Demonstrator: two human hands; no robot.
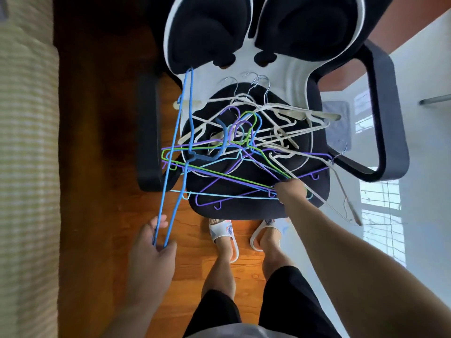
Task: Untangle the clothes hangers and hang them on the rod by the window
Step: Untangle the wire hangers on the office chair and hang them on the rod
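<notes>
Wood floor (102, 167), pale tile to the right. Black office chair (371, 113): seat loaded with tangled hanger pile (244, 147), coloured wire and cream plastic. 1 blue hanger (170, 172) gripped at its end by left hand (151, 247). Pile's near edge grasped by right hand (290, 191).

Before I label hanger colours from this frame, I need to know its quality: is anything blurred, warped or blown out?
Head view: wide-angle bend curves the chair and frame edges; the left hand and its blue hanger look slightly motion-soft; the window glare at right is overexposed; the pile of hangers is sharp enough for colours.
</notes>
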